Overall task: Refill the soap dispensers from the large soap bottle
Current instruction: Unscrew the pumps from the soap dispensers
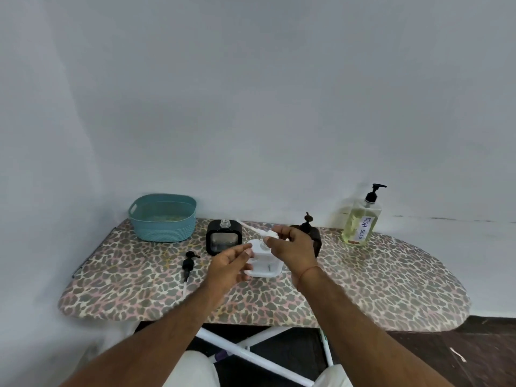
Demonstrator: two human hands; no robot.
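Note:
A white square dispenser [265,264] stands at the middle of the leopard-print board [377,286], its neck uncovered. My right hand [290,247] pinches its white pump head [269,233] just above the neck, the tube slanting back to the left. My left hand [230,265] hovers at the dispenser's left side with relaxed fingers. A black square dispenser [223,240] stands behind it with no pump. Its black pump [188,263] lies on the board to the left. A brown dispenser [311,233] is partly hidden by my right hand. The large soap bottle [360,220] labelled DISH SOAP stands at the back right.
A teal basket [163,217] sits at the board's back left corner against the white wall. The board's white legs [251,353] and a dark floor show below the front edge. Bare board surface lies at the front and right.

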